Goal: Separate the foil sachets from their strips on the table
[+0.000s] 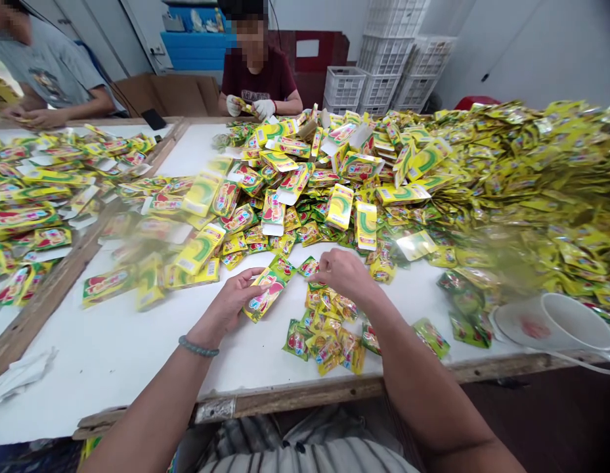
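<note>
My left hand (232, 297) is closed around a flat yellow-and-green carton (265, 295), held at a slant just above the white table. A small green-and-red sachet (308, 267) sits at the fingertips of my right hand (345, 274), which is pinched on it. That sachet is close to the carton's upper end, where another green wrapper (282, 265) shows. Below my right hand lies a loose group of yellow sachets (329, 348) and a green sachet (297, 340). Whether the carton's lower end is folded shut, I cannot tell.
A heap of cartons (340, 205) and sachets lies ahead, with a larger sachet pile (526, 171) at right. A white plastic jug (551, 325) stands at the right edge. Wooden strips (83, 263) border the table (132, 355). A person in white gloves (263, 108) sits opposite, another person at left.
</note>
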Available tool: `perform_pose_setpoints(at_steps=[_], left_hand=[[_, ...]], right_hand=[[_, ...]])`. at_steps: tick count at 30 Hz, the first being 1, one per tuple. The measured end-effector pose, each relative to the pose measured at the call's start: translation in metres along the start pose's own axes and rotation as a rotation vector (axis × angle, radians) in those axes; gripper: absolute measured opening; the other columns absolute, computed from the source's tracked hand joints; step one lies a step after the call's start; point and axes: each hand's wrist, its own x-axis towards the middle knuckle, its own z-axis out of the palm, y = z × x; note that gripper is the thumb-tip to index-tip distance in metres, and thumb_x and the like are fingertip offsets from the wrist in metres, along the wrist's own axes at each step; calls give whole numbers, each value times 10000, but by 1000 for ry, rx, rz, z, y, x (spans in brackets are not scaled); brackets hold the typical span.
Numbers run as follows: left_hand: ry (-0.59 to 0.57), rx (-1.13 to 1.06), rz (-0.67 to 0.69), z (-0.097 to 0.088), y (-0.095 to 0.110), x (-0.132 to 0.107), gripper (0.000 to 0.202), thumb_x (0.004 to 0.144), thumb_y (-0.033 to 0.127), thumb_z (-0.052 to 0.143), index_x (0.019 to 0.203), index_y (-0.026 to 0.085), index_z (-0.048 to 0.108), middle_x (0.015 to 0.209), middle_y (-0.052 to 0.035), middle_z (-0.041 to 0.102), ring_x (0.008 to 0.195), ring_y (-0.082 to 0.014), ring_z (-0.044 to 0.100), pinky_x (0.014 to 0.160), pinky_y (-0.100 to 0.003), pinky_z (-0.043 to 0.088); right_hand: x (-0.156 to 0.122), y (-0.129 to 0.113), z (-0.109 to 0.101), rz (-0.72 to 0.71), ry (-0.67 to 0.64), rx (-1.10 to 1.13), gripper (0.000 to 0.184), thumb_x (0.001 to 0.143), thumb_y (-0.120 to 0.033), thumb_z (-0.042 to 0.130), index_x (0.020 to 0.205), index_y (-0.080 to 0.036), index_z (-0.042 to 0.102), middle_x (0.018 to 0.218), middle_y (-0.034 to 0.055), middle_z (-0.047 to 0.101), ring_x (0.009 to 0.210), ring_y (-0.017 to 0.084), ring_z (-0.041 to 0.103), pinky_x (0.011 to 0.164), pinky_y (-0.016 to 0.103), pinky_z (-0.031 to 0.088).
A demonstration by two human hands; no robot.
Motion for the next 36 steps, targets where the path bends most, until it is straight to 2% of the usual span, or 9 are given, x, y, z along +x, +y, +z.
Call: perform_pose_setpoints(at_steps=[4, 8, 11, 14, 16, 19, 25, 30, 36], left_hand=[[12, 11, -10, -2, 1, 0, 530, 603, 150, 809, 1093, 134, 607, 841, -52, 752, 611, -145, 687, 578, -222, 539], [57, 6, -23, 0, 3, 0, 539, 606, 147, 803, 1106, 140, 600, 881, -53, 753, 626, -150, 692, 595, -234, 544], [49, 6, -37, 1, 5, 0, 550, 608, 139, 802, 1117, 142, 595, 877, -50, 752, 622, -144, 689, 600, -229, 543], [53, -3, -40, 1, 5, -1, 532, 601, 123, 798, 1093, 147, 599, 859, -43, 751, 612, -142, 686, 590, -225, 541], [57, -2, -32, 0, 5, -2, 518, 604, 124, 795, 1085, 151, 603, 868, -43, 752, 618, -143, 687, 585, -224, 538], [55, 33, -22, 0, 5, -2, 517, 608, 138, 792, 1091, 154, 609, 859, -42, 752, 609, -146, 683, 567, -222, 523], [5, 68, -5, 1, 1, -1, 540, 596, 198, 824, 1090, 154, 610, 887, -45, 756, 655, -150, 690, 623, -236, 519], [-40, 52, -23, 4, 2, -3, 587, 559, 216, 852, 1087, 143, 607, 859, -48, 757, 642, -147, 684, 618, -234, 510], [-38, 28, 4, 1, 5, -5, 560, 573, 205, 845, 1080, 141, 616, 858, -48, 755, 656, -148, 687, 619, -231, 513]], right_hand=[[-8, -8, 2, -66, -145, -116, 477, 619, -447, 849, 943, -155, 657, 964, 123, 663, 912, 268, 604, 696, 293, 397], [-5, -1, 1, -153, -65, 53, 365, 768, -344, 755, 1060, -179, 610, 1063, 95, 644, 933, 202, 589, 753, 272, 410], [-6, 10, -10, -116, -146, 85, 372, 678, -379, 812, 957, -204, 638, 979, 64, 655, 953, 231, 566, 760, 296, 410], [-8, 11, -17, -75, -297, -61, 332, 546, -284, 883, 746, -201, 631, 832, 56, 648, 952, 280, 545, 776, 346, 385], [-8, 8, -16, -126, -345, -87, 316, 565, -229, 868, 615, -187, 558, 758, 41, 621, 922, 263, 538, 773, 342, 361], [-4, 5, -14, -199, -286, 61, 351, 676, -220, 780, 558, -178, 453, 686, -1, 554, 798, 182, 513, 690, 275, 328], [8, 7, -1, -105, 69, 563, 331, 847, -434, 553, 665, -223, 374, 607, -55, 373, 581, 119, 389, 546, 245, 324], [14, -3, 20, -39, 64, 955, 379, 773, -543, 594, 721, -240, 373, 653, -61, 324, 562, 110, 387, 511, 244, 441], [14, -3, 20, -182, 60, 1103, 340, 739, -474, 666, 890, -199, 535, 707, -43, 468, 617, 105, 440, 570, 231, 419]])
